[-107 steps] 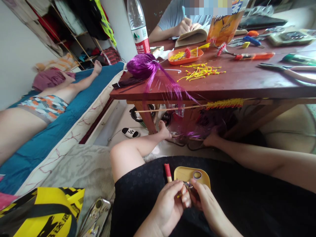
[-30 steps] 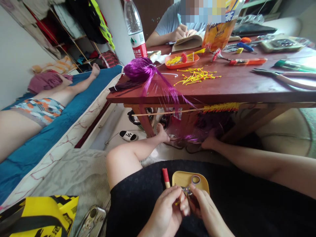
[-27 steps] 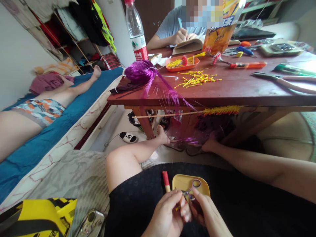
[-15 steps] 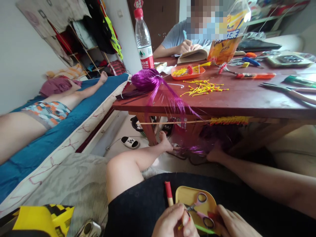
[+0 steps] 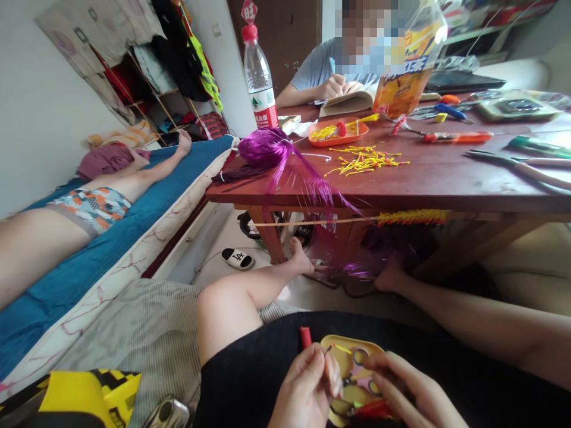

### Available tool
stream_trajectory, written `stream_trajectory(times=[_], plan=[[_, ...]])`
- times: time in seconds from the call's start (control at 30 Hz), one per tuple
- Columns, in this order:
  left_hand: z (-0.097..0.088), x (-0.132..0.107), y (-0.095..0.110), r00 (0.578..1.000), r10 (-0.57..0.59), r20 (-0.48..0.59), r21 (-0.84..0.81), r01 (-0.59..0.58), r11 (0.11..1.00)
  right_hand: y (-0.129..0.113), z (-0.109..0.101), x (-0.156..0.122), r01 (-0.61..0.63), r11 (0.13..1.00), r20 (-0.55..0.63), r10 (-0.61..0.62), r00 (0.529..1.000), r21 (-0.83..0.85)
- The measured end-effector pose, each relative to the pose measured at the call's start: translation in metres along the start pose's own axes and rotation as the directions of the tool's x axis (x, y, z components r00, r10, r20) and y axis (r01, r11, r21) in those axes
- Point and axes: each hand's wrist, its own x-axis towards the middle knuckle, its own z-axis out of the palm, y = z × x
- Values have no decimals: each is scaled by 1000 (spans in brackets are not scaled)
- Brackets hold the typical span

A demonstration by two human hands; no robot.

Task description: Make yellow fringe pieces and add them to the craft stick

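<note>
Head view: left hand (image 5: 307,389) is pinching a yellow-stemmed piece (image 5: 335,348), unfinished; right hand (image 5: 413,395), fingers half-curled, is grasping red bits (image 5: 372,409) at the yellow tray's (image 5: 341,346) five o'clock.

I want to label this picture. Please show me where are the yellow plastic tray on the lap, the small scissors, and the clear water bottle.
yellow plastic tray (image 5: 348,343), head view, far rim.
small scissors (image 5: 359,357), head view, finger ring.
clear water bottle (image 5: 260,83), head view, middle of body.
</note>
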Motion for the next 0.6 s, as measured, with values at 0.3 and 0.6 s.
stream_trajectory(times=[0.3,0.6], plan=[[-3,-3,-6,996,-59,62,103,52,993,-24,22,7,-131,825,0,156,988,550],[13,-4,28,992,-105,-65,720,120,683,-34,-1,9,16,995,68,-9,998,-95]])
